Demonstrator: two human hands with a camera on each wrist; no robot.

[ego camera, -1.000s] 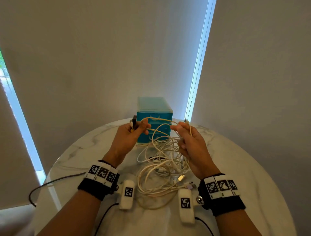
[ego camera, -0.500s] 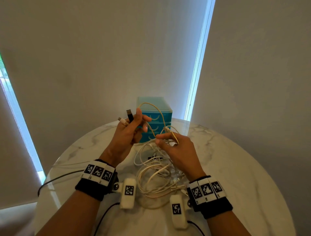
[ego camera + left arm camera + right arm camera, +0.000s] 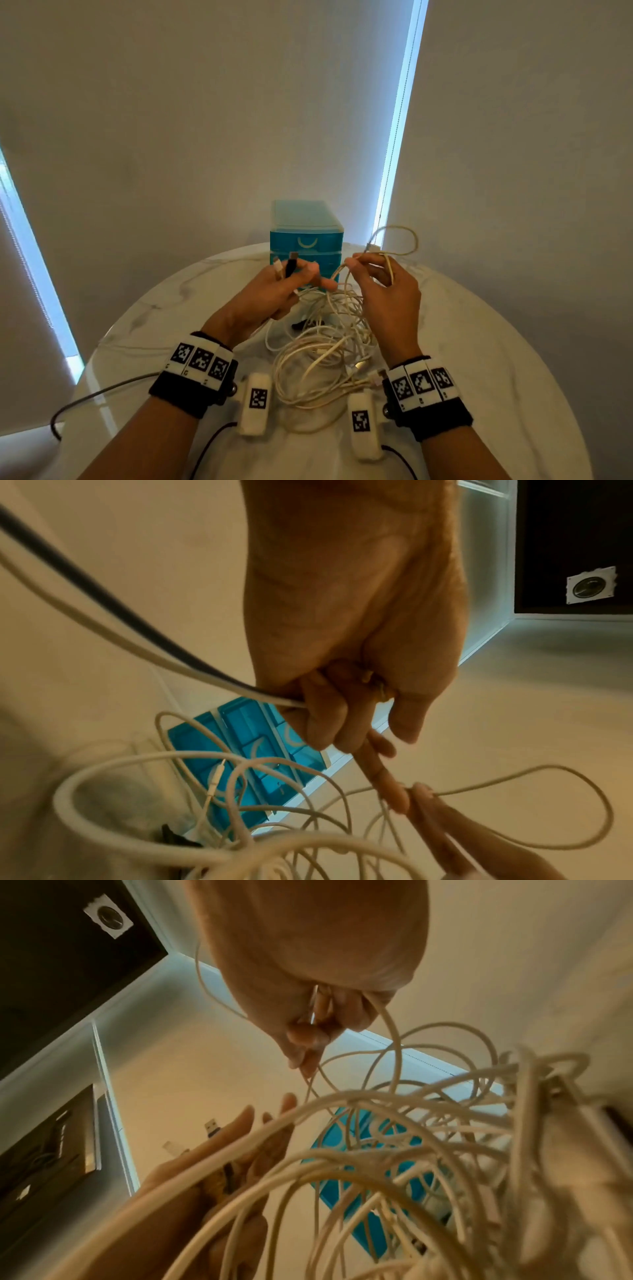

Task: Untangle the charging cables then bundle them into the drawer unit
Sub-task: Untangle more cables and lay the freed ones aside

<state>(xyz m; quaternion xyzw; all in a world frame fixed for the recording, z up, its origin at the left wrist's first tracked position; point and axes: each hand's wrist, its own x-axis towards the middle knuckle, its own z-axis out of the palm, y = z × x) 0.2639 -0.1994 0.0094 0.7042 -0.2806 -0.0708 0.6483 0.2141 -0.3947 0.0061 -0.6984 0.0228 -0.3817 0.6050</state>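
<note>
Two hands raised over a round marble table (image 3: 513, 342), head view. Left hand (image 3: 274, 291): fingers curled round a black plug (image 3: 291, 267) and a white plug (image 3: 278, 266), both sticking up past the knuckles. Right hand (image 3: 387, 294): thumb and fingertips pinching a thin cream cable (image 3: 404, 240), which loops up above the hand. Tangle of white cables (image 3: 318, 353): lying on the table between the wrists, strands running up to both hands. Blue drawer unit (image 3: 305, 233): at the table's far edge, behind the hands, drawers closed.

Left wrist view: left hand (image 3: 342, 615) closed round a black and a white lead (image 3: 137, 642); drawer unit (image 3: 246, 750) beyond.

Right wrist view: right hand (image 3: 308, 974) pinching thin cable at its fingertips (image 3: 308, 1053); cable tangle (image 3: 411, 1164) blurred in front of the lens.
</note>
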